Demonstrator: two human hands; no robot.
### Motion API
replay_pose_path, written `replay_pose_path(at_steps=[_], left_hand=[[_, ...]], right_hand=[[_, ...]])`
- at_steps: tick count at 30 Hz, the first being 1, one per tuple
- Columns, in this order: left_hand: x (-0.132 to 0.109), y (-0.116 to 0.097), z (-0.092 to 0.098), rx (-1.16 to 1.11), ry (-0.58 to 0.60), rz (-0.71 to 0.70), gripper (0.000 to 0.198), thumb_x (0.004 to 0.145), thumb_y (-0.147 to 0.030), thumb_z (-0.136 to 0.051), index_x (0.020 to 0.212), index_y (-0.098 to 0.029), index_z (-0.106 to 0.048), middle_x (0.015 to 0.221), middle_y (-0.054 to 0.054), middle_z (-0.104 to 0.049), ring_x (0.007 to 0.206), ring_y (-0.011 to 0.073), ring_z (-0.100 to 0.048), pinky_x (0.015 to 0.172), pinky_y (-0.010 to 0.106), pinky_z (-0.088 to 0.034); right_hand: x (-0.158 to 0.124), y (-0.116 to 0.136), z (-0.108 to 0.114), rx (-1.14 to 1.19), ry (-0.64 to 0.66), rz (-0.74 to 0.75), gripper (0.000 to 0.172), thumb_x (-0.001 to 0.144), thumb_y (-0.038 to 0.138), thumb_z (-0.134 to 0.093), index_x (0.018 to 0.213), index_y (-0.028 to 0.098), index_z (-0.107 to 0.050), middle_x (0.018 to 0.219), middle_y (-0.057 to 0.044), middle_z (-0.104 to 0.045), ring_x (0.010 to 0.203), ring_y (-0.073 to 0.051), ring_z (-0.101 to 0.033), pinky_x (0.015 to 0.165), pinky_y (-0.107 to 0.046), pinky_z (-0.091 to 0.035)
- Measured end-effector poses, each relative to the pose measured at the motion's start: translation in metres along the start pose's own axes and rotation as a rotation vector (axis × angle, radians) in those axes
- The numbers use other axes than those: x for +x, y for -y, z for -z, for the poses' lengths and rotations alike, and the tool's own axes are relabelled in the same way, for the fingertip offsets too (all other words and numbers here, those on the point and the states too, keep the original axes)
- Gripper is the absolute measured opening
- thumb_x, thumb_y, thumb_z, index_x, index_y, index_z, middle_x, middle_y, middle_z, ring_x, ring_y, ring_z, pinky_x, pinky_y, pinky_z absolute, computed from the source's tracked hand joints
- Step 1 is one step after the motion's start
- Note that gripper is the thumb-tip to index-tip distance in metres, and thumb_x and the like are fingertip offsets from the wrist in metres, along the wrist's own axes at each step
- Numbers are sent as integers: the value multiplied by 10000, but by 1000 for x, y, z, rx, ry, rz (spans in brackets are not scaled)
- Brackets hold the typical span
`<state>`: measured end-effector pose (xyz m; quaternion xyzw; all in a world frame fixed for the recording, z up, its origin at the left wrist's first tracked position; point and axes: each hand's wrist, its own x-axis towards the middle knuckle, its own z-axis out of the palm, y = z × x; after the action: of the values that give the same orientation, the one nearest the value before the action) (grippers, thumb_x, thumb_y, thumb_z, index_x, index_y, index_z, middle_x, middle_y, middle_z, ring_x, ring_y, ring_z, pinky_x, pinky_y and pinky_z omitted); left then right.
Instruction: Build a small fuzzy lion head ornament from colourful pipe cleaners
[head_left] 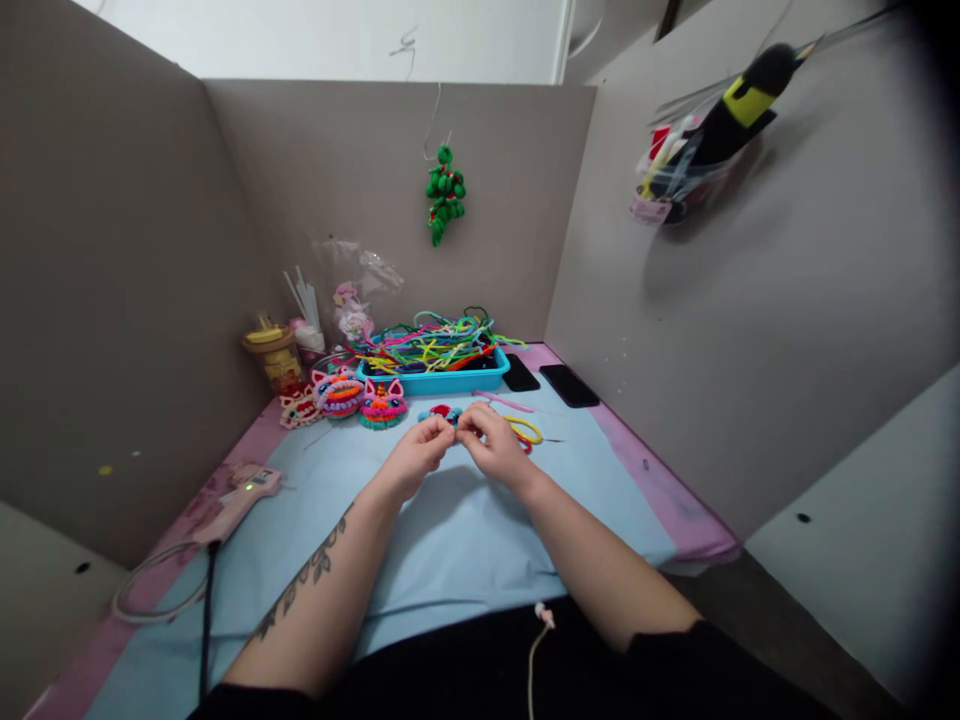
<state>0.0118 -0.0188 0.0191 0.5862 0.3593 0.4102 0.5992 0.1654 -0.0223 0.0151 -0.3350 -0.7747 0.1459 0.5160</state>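
Observation:
Over the middle of the cloth, my left hand [421, 452] and my right hand [496, 448] meet fingertip to fingertip, both closed in a pinch. Whatever lies between the fingertips is too small to make out. Just behind them is a small blue and red fuzzy piece [440, 412], partly covered by the fingers; I cannot tell whether they touch it. Close to my right hand lie a yellow pipe cleaner loop [529, 430] and a red bit beside it. A pink pipe cleaner [504, 402] rests a little farther back.
A blue tray [435, 382] heaped with coloured pipe cleaners stands at the back. Left of it sit several fuzzy animal faces [382, 405]. Two dark phones [570, 385] lie at the right. A pink glue gun [241, 505] with its cord occupies the left. Grey partitions [397, 210] enclose the table.

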Motion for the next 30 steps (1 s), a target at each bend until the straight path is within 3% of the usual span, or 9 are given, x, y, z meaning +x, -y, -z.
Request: replay_pose_path(at_steps=[6, 12, 18, 25, 30], left_hand=[[2, 7, 0, -30, 2, -16, 351, 714, -461, -643, 703, -176, -439, 513, -86, -299, 438, 45, -217, 408, 180, -159], [5, 12, -4, -21, -77, -42, 345, 699, -456, -651, 715, -169, -461, 545, -80, -341, 441, 37, -236, 411, 178, -171], [9, 19, -7, 80, -144, -115, 330, 774, -487, -551, 733, -165, -488, 529, -77, -350, 444, 49, -266, 430, 187, -209], [6, 12, -2, 175, -197, -254, 270, 814, -431, -518, 787, -163, -495, 620, -49, -437, 520, 68, -362, 502, 197, -288], [-1, 7, 0, 518, -183, -370, 206, 857, -366, -456, 795, -175, -503, 662, -23, -497, 579, 101, -422, 557, 223, -324]], right_hand=[[0, 2, -1, -1, 14, -4, 146, 796, 107, -448, 683, 198, -440, 714, -11, -467, 702, -157, -454, 638, -278, -358], [-1, -1, -5, -64, 3, -1, 134, 820, 126, -411, 711, 202, -424, 733, -21, -460, 727, -170, -451, 665, -293, -363], [-2, -4, -8, -65, -2, -18, 118, 837, 160, -396, 731, 205, -416, 748, -25, -452, 732, -174, -440, 674, -300, -358], [-1, -4, -11, 317, 23, -329, 162, 843, 290, -437, 708, 209, -404, 651, 29, -407, 614, -130, -388, 587, -259, -329], [0, -3, -11, 523, 82, -387, 196, 827, 328, -478, 697, 209, -391, 626, 47, -376, 579, -113, -349, 565, -251, -302]])
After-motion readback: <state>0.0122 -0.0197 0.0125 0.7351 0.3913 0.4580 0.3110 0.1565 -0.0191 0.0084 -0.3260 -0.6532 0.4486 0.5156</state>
